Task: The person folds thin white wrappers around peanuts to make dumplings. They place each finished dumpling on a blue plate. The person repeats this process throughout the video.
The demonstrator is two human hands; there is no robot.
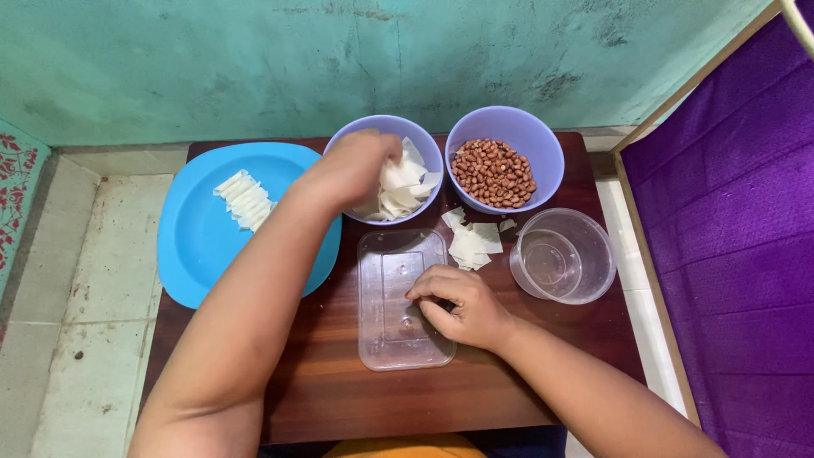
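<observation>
Two bowls (506, 136), one plate (199, 233), lid (398, 297), tub (564, 254); wooden worktop (339, 382), green wall. Left hand (352, 165) pinching wrappers (403, 191); right hand (462, 305) curled on lid.

On our counter (543, 365), a dark wooden one, we see a blue plate (199, 246) holding a row of small rolled white wrappers (244, 200). A lilac bowl of peanuts (500, 170) stands at the back right, a clear round tub (564, 254) just in front of it. Behind runs a teal wall (339, 59); purple cloth (738, 237) hangs at the right.
</observation>
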